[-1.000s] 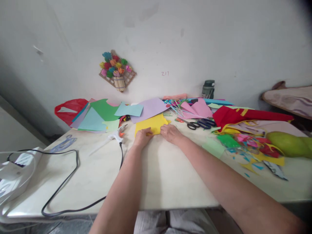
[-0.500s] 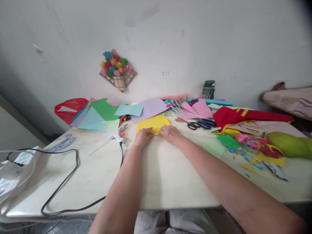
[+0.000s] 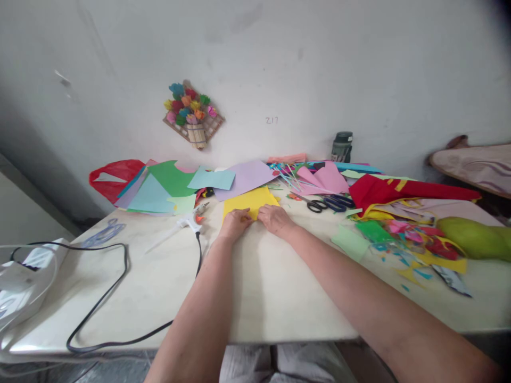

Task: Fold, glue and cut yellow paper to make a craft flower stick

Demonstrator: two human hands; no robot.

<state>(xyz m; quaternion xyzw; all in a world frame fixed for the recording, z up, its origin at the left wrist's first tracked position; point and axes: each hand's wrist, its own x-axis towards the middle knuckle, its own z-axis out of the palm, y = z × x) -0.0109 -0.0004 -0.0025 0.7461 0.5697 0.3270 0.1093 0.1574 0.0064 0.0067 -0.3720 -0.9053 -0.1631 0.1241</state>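
Note:
A sheet of yellow paper (image 3: 250,200) lies on the table in front of me, its near edge between my hands. My left hand (image 3: 236,223) grips the near left part of that edge, fingers curled and thumb against the paper. Close beside it, my right hand (image 3: 275,219) pinches the same edge on the right. The fingertips nearly meet, and they partly hide the edge. Left of my left hand rests a white hot glue gun (image 3: 190,222) with a clear glue stick in its back. Two pairs of scissors (image 3: 317,205) lie beyond my right hand.
Coloured paper sheets (image 3: 171,178) spread along the wall. A black cord (image 3: 126,260) loops across the left side near a white power strip (image 3: 43,260). To the right are a red cloth (image 3: 383,192), paper scraps (image 3: 407,260) and a green object (image 3: 471,236). A bottle (image 3: 342,147) stands behind.
My right hand has shifted slightly left along the paper's edge, closer to my left hand. The left hand looks almost still, and the yellow paper stays in place.

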